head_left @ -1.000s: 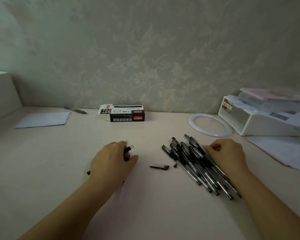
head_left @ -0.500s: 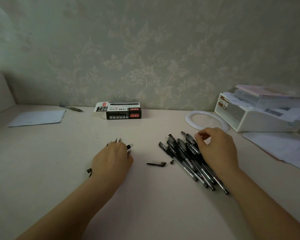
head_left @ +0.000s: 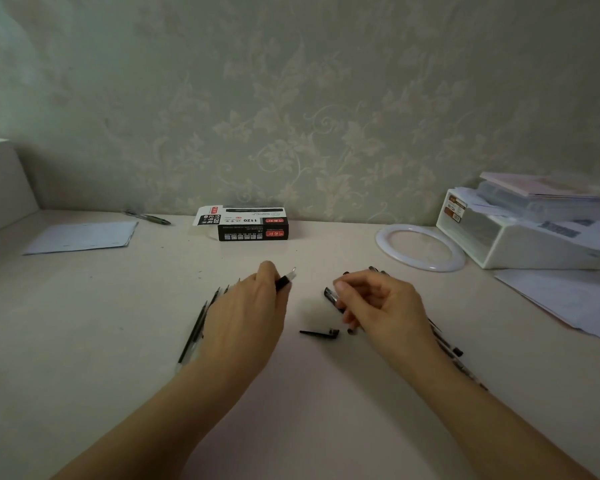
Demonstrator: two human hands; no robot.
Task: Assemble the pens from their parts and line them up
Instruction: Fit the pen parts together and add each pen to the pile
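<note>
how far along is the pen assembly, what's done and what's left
Early, it seems. Nothing is plainly lined up; thin refills lie by the left hand. In hand: the left hand grips a pen body, and the right hand holds a pen from the pile. A loose cap lies between the hands.

Left hand [head_left: 246,317] grips a pen [head_left: 285,280]; right hand [head_left: 383,306] pinches a cap [head_left: 331,295] (fingers curled) above the tabletop [head_left: 101,341].

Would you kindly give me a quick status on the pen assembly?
Left hand grips a pen part. Right hand pinches a pen from the pile. Loose black cap lies between the hands, nothing blocking.
</note>
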